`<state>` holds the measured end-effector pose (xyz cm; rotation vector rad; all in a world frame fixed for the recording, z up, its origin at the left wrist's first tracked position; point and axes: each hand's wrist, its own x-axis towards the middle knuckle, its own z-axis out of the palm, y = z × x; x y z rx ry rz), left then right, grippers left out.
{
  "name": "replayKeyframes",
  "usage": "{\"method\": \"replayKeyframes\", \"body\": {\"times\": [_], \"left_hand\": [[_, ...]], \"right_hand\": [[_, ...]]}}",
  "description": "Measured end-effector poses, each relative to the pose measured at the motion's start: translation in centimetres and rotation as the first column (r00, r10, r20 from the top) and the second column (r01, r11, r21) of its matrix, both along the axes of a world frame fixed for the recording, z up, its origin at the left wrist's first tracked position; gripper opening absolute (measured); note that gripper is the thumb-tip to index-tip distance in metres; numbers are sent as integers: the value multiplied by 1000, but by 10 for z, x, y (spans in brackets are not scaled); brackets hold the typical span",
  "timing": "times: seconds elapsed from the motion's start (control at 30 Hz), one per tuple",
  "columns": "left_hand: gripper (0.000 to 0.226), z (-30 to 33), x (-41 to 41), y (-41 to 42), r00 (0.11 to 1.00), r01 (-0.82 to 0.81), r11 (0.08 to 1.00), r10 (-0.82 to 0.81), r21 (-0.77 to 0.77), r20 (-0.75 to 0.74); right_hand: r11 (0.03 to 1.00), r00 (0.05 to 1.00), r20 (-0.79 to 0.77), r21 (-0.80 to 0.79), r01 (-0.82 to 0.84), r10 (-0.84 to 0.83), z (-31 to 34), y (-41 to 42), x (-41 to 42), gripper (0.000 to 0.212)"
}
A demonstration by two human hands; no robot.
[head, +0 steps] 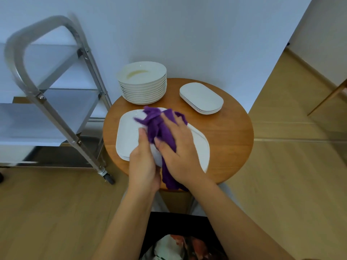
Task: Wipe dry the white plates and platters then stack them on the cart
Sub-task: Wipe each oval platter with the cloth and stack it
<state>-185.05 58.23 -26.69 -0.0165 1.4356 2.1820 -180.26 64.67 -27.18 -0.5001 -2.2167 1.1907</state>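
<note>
A large white platter [129,134] lies on top of a small stack at the near left of the round wooden table [231,132]. My left hand [143,164] grips its near edge, thumb on top. My right hand [180,149] lies spread on a purple cloth [157,124] and presses it onto the platter's middle. Behind stands a tall stack of round white plates [143,85]. A low stack of smaller oval platters [201,98] sits at the back right. The metal cart [48,102] stands to the left, its shelves bare.
A white wall runs close behind the table. Wooden floor surrounds the table and cart. One cart wheel [108,178] rests close to the table's left side. A wooden furniture leg [326,99] slants at the far right.
</note>
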Motion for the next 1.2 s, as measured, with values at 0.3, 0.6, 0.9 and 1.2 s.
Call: {"method": "replayKeyframes", "body": {"times": [0.3, 0.6, 0.9, 1.2], "left_hand": [[22, 20, -9, 5, 991, -93, 995, 89, 37, 103], [62, 28, 6, 10, 917, 22, 985, -88, -172, -388], [43, 1, -25, -13, 944, 270, 963, -266, 7, 193], [25, -3, -5, -2, 942, 328, 938, -334, -115, -37]], "right_hand": [[984, 989, 120, 169, 62, -83, -39, 26, 37, 86], [832, 909, -141, -476, 285, -392, -11, 32, 31, 43], [430, 989, 95, -893, 134, -112, 0, 52, 40, 6], [904, 909, -113, 113, 413, -401, 18, 60, 21, 40]]}}
